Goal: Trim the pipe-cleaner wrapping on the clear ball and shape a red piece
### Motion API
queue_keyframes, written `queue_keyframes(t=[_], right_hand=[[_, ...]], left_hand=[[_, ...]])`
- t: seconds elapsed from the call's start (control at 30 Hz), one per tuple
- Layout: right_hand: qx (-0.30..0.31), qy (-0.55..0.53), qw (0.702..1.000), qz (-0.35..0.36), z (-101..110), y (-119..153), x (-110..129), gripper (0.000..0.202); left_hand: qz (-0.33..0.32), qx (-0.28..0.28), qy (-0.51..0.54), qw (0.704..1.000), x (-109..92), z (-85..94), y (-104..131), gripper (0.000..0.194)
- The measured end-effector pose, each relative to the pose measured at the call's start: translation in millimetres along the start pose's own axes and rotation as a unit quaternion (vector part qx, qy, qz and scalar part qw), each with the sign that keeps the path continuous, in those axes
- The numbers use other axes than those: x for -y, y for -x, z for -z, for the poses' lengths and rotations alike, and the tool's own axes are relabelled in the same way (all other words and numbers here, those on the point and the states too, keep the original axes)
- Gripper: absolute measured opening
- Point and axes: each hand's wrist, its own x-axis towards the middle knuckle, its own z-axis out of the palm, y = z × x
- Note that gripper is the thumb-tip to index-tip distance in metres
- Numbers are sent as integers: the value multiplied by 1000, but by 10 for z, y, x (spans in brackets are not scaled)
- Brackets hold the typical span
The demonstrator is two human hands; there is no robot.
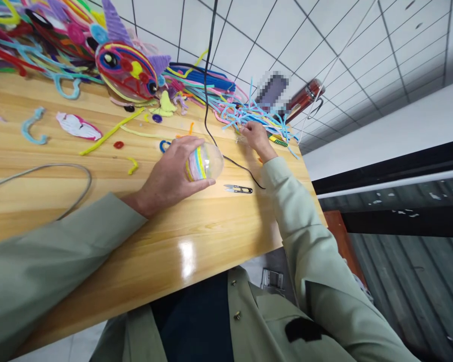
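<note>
Clear ball [206, 162], banded on one side with yellow, pink and pale blue fuzzy strips, sits in the left hand [168, 173] over the middle of the table [219, 226]; whether it also touches the wood I cannot tell. The left hand grasps it from its left, fingers over the top and thumb along the near side, leaving the transparent right end exposed. The right hand [255, 137] has its fingers drawn together at the near fringe of a heap of pipe cleaners [245, 113] (whether anything is pinched there, I cannot tell).

Between the hands runs a black cable [239, 168], its lower end close to the thread snips [238, 189]. These lie just right of the ball, well in from the near edge, with a stretch of glossy wood before it. The right sleeve [298, 206] crosses close to the right edge, so side room is tighter there; a green utility knife [278, 140] lies just beyond that wrist.

Left of the ball are a yellow strip [111, 131], a red disc [118, 145] and a grey cable [85, 173]. Along the far edge, a horned, big-eyed figure [130, 73] and more pipe cleaners crowd toward the tiled wall [245, 35], with a red flask [305, 98] farther right.
</note>
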Motion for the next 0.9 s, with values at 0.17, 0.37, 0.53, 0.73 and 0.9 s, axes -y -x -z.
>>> queue_keyframes(t=[0.17, 0.37, 0.53, 0.73, 0.9], right_hand=[[18, 11, 1000, 10, 45, 97, 73, 19], [17, 45, 999, 23, 103, 231, 156, 15], [-18, -11, 998, 51, 203, 495, 289, 24], [-44, -155, 978, 136, 280, 1311, 669, 18], [-8, -179, 968, 173, 254, 1735, 958, 27]], left_hand=[[10, 8, -4, 1000, -25, 7, 9, 92], [-19, 32, 7, 999, -8, -2, -4, 84], [-16, 37, 7, 999, -15, -19, -10, 84], [-24, 50, 23, 998, -17, -8, -6, 81], [-11, 49, 29, 998, -20, -17, -3, 81]])
